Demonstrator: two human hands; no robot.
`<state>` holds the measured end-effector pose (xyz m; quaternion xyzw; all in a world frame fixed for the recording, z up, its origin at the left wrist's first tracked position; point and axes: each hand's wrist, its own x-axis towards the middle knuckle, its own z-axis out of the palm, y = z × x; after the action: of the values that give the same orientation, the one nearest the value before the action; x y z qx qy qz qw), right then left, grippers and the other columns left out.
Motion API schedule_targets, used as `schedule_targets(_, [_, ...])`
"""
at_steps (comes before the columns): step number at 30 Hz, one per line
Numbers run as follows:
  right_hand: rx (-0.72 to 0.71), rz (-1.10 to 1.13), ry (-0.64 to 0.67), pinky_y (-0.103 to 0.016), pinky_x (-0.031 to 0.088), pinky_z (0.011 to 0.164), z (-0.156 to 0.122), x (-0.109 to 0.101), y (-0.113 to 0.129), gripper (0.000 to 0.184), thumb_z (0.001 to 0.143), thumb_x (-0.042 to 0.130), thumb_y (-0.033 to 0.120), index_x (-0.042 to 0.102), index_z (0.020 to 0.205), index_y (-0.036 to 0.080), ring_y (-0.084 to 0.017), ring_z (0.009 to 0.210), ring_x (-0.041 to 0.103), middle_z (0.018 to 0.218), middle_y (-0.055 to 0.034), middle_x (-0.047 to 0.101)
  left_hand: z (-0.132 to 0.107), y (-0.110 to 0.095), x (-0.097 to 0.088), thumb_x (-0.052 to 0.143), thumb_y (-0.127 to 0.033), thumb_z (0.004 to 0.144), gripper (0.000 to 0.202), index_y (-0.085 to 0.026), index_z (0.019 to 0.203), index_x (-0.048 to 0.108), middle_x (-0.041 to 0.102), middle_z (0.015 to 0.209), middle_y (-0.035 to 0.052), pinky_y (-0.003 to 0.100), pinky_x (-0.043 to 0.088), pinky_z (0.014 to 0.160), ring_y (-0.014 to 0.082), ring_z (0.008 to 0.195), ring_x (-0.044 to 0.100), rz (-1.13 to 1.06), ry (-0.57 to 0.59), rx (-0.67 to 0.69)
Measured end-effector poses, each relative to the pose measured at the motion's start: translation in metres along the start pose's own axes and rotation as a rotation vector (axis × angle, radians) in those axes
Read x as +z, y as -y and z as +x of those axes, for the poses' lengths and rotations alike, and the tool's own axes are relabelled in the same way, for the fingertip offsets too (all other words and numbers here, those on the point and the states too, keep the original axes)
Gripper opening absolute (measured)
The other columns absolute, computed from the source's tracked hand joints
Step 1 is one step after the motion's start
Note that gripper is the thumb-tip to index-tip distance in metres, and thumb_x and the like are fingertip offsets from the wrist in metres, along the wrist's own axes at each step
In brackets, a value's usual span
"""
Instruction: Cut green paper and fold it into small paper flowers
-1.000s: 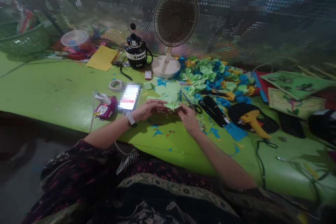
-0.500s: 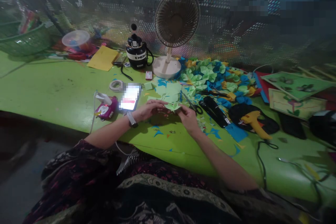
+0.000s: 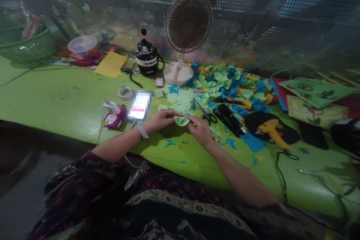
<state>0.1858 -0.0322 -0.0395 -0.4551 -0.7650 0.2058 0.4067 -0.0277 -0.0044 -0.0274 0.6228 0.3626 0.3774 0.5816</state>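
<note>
Black jug on the table: white band with dark block letters, roughly "NCO", only partly legible. Phone screen is pixelated, unreadable. Small red-and-white box near the fan: print too small. Pink gadget label is unreadable.

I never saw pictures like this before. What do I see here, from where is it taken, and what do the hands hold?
No machine here: a person wears one camera on the head, looking down at their own bare hands. The left hand, with a wristwatch, and the right hand together pinch a small light green paper piece over the green table. On the table lie a phone, a tape roll, scissors, a yellow glue gun and a heap of folded coloured papers; a fan stands behind.
</note>
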Motion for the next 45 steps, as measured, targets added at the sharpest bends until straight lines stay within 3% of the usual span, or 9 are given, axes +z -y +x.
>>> schedule_targets(6, [-0.110,-0.258,0.086,-0.041,0.054,0.087,0.002,-0.002,-0.006,0.035,0.093,0.051,0.024,0.072,0.121,0.022,-0.026,0.100,0.069,0.109,-0.0101,0.076,-0.001,0.000,-0.002,0.062,-0.014,0.082,0.025,-0.018,0.101,0.078,0.078,0.093,0.0073,0.029,0.054,0.078,0.0170,0.081,0.070,0.347,-0.051,0.147])
schedule_targets(16, [-0.171,-0.361,0.042,-0.038,0.053,0.088,0.004,-0.006,-0.002,0.040,0.091,0.044,0.013,0.071,0.120,0.019,-0.024,0.097,0.068,0.105,-0.0093,0.076,-0.002,-0.002,-0.002,0.066,-0.011,0.077,0.036,-0.027,0.108,0.077,0.076,0.109,0.0055,0.037,0.051,0.096,0.0216,0.100,0.070,0.483,-0.057,0.238])
schedule_targets(23, [-0.224,-0.418,0.093,-0.042,0.051,0.093,0.007,-0.009,0.006,0.038,0.092,0.045,0.012,0.071,0.120,0.016,-0.027,0.102,0.065,0.109,-0.0131,0.074,-0.004,-0.006,-0.004,0.061,-0.012,0.082,0.033,-0.024,0.109,0.076,0.076,0.108,0.0064,0.035,0.052,0.094,0.0206,0.096,0.069,0.605,-0.047,0.311])
schedule_targets(29, [-0.259,-0.479,0.107,-0.037,0.049,0.092,0.007,-0.007,0.011,0.036,0.092,0.044,0.009,0.070,0.115,0.014,-0.026,0.101,0.064,0.106,-0.0135,0.074,-0.003,-0.002,-0.002,0.060,-0.016,0.085,0.026,-0.022,0.105,0.075,0.076,0.104,0.0085,0.031,0.051,0.084,0.0206,0.088,0.069,0.744,-0.048,0.360])
schedule_targets(32, [-0.234,-0.489,0.098,-0.037,0.047,0.092,0.008,-0.003,0.011,0.036,0.091,0.044,0.008,0.069,0.115,0.016,-0.026,0.101,0.064,0.107,-0.0129,0.073,-0.003,0.001,-0.002,0.057,-0.019,0.087,0.020,-0.020,0.099,0.074,0.075,0.093,0.0092,0.028,0.049,0.073,0.0183,0.075,0.067,0.846,-0.077,0.400])
schedule_targets(37, [-0.100,-0.531,0.115,-0.034,0.045,0.077,0.009,0.001,0.015,0.030,0.091,0.043,0.011,0.068,0.107,0.013,-0.026,0.089,0.064,0.096,-0.0141,0.073,-0.004,0.002,0.004,0.048,-0.026,0.094,0.022,-0.016,0.097,0.068,0.070,0.072,0.0053,0.025,0.042,0.058,0.0140,0.057,0.058,1.072,-0.111,0.382])
schedule_targets(45, [0.029,-0.437,0.103,-0.030,0.036,0.065,0.009,0.010,0.016,0.024,0.088,0.042,0.011,0.065,0.094,0.018,-0.021,0.070,0.056,0.079,-0.0077,0.069,-0.012,-0.004,0.025,0.045,-0.024,0.097,0.027,-0.015,0.112,0.066,0.074,0.077,0.0084,0.027,0.044,0.059,0.0182,0.062,0.065,1.234,-0.119,0.214])
